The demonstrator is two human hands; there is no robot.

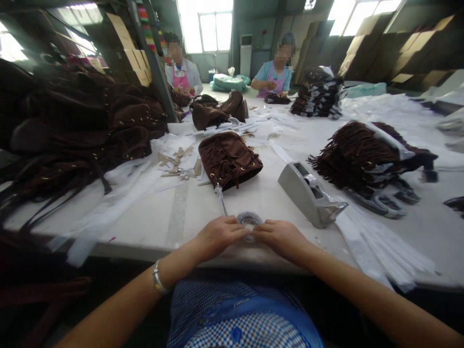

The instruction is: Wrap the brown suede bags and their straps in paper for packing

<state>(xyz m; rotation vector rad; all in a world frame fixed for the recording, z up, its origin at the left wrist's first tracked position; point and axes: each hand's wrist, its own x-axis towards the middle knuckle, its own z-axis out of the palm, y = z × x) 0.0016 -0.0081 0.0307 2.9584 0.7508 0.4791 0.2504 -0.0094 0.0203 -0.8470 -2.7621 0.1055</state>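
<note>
Near the table's front edge a round coil of pale grey, strap-like material (249, 217) lies between my two hands. My left hand (222, 234) grips its left side with bent fingers. From the right, my right hand (280, 236) closes on the opposite side, and the fingertips of both hands nearly meet at the coil's near rim. A thin whitish strip runs from beside the coil up to a dark brown fringed bag (230, 159) with gold eyelets, lying just beyond my hands. To the right of the bag stands a grey tape dispenser (308, 195).
Brown bags are heaped on the left (123, 116). A stack of fringed brown pieces (362, 152) lies right, beside white strips (384, 241). Cardboard scraps (181, 162) litter the white table (145, 220). Two people in pink aprons work at the far side.
</note>
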